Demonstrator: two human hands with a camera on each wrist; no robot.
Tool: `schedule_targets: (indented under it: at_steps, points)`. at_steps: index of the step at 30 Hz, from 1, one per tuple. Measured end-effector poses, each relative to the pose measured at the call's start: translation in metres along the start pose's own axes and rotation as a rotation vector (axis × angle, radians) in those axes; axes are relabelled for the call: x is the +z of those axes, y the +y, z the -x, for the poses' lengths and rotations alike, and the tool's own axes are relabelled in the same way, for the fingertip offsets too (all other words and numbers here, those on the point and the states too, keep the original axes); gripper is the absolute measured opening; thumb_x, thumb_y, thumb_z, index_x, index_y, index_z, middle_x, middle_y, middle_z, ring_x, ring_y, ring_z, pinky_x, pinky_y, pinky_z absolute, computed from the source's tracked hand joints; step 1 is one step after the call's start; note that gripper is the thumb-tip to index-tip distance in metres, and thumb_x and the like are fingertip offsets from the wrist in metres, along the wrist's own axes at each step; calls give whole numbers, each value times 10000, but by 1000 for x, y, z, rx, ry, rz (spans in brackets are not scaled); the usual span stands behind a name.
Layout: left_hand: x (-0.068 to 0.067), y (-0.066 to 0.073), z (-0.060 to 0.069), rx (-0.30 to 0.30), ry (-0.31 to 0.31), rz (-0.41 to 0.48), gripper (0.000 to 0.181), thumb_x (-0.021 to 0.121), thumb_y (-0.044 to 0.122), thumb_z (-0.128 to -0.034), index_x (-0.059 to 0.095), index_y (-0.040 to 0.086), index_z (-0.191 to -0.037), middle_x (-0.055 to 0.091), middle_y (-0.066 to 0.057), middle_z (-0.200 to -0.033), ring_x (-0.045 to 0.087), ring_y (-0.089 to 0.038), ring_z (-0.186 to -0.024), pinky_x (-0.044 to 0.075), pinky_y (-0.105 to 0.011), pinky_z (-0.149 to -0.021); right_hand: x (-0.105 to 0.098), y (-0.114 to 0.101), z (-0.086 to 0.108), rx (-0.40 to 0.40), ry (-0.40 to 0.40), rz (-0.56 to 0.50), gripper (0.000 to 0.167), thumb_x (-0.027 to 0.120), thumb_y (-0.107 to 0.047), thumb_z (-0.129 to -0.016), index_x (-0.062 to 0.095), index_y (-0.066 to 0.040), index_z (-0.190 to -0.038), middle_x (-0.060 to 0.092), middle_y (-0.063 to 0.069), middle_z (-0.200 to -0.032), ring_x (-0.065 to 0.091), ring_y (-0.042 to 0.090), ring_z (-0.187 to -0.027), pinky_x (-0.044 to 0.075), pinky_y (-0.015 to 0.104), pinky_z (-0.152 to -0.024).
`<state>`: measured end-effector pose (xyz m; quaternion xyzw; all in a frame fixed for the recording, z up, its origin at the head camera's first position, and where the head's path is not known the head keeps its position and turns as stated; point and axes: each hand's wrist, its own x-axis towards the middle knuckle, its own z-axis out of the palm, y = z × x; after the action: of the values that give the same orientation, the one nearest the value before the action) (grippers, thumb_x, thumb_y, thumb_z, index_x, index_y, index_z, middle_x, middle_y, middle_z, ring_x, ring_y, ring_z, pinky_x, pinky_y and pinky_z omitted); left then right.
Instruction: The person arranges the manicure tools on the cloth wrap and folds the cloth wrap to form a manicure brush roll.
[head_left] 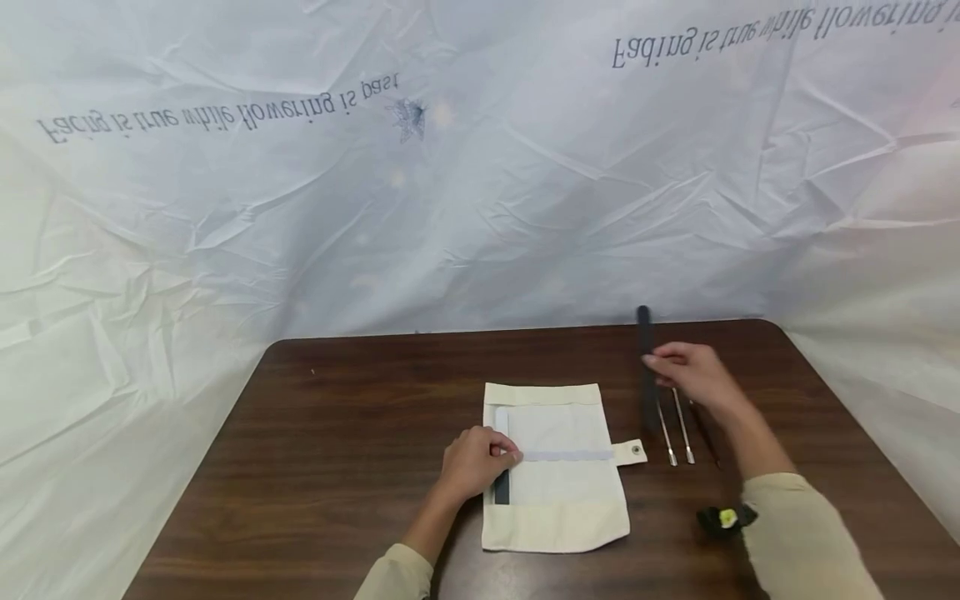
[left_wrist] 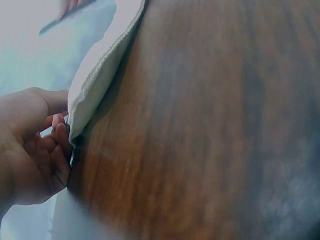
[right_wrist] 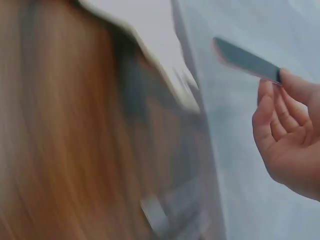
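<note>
A cream fabric tool pouch [head_left: 555, 533] lies unfolded on the table, with a pale lavender band [head_left: 570, 456] across its middle. Along its left side lies a flat file [head_left: 502, 492], pale at the top and dark below. My left hand [head_left: 477, 461] pinches the band near this file, thumb against forefinger; in the left wrist view the pouch edge hides the fingertips. To the right, my right hand [head_left: 693, 372] is raised off the table. It pinches a dark, flat nail file [right_wrist: 247, 59] at one end between thumb and fingers.
Two thin metal tools [head_left: 683, 425] and a slim dark tool [head_left: 705, 433] lie right of the pouch. A snap tab [head_left: 630, 452] juts from its right edge. The brown table [head_left: 337, 467] meets hanging white sheeting [head_left: 450, 250] at the back and sides.
</note>
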<state>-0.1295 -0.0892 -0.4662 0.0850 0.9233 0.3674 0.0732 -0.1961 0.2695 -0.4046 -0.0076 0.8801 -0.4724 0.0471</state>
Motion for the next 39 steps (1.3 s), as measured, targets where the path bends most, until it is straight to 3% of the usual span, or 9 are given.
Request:
schedule_targets:
  at_steps: [3, 5, 9, 13, 19, 25, 29, 32, 39]
  points:
    - [0, -1, 0, 5, -4, -6, 81, 787, 278, -886, 824, 207, -877, 534, 85, -673, 455, -62, -598, 325, -263, -587, 48, -19, -10, -16, -106, -216, 411, 626, -166, -1011, 553, 157, -1253, 744, -48, -917, 661, 30, -736, 581, 255, -720]
    - [0, -1, 1, 6, -8, -4, 75, 788, 273, -885, 823, 208, -876, 533, 84, -675, 457, -60, -602, 324, -266, -596, 77, -28, -16, -22, -132, -276, 378, 623, -151, -1011, 560, 141, -1243, 734, -88, -893, 660, 36, -742, 578, 250, -733]
    - [-1, -2, 1, -3, -16, -6, 61, 791, 264, -884, 823, 214, -871, 525, 90, -664, 459, -61, -595, 324, -272, -600, 124, -40, -27, 11, -106, -376, 307, 613, -144, -1016, 590, 112, -1184, 734, -66, -860, 669, 57, -732, 565, 235, -714]
    - [0, -3, 0, -10, -13, -3, 54, 795, 257, -880, 825, 215, -863, 519, 89, -651, 459, -68, -585, 322, -275, -589, 147, -41, -32, 37, -96, -428, 272, 605, -113, -1017, 598, 126, -1149, 708, -70, -777, 656, 47, -686, 552, 188, -672]
    - [0, -4, -1, -9, -6, -4, 51, 793, 257, -878, 828, 228, -854, 518, 99, -632, 458, -64, -568, 324, -279, -579, 157, -40, -31, 44, -202, -416, 225, 600, -42, -1005, 588, 155, -1113, 685, -37, -715, 637, 57, -634, 547, 183, -618]
    - [0, -4, -1, 6, -4, -5, 53, 789, 264, -880, 827, 235, -857, 519, 102, -633, 450, -58, -555, 319, -273, -562, 159, -43, -31, 74, -227, -418, 222, 593, -40, -1007, 584, 147, -1125, 682, -25, -713, 633, 57, -635, 550, 178, -616]
    - [0, -4, -2, -11, -19, 19, 70, 789, 281, -885, 827, 223, -872, 535, 94, -645, 466, -70, -572, 321, -276, -578, 163, -44, -30, 83, -288, -383, 233, 595, -46, -1006, 589, 143, -1142, 691, -7, -733, 642, 52, -639, 556, 182, -622]
    - [0, -4, -2, -16, -23, 28, 76, 792, 285, -883, 826, 218, -875, 542, 87, -641, 474, -81, -574, 322, -282, -579, 164, -45, -27, 101, -374, -335, 215, 602, -48, -1001, 613, 132, -1118, 689, 2, -735, 651, 48, -633, 561, 183, -614]
    - [0, -4, -3, -11, 3, -2, 67, 797, 299, -876, 822, 242, -850, 537, 114, -628, 468, -53, -580, 325, -281, -593, 162, -47, -20, 175, -657, -241, 128, 589, -36, -991, 674, 33, -925, 675, -7, -678, 664, 31, -591, 542, 154, -571]
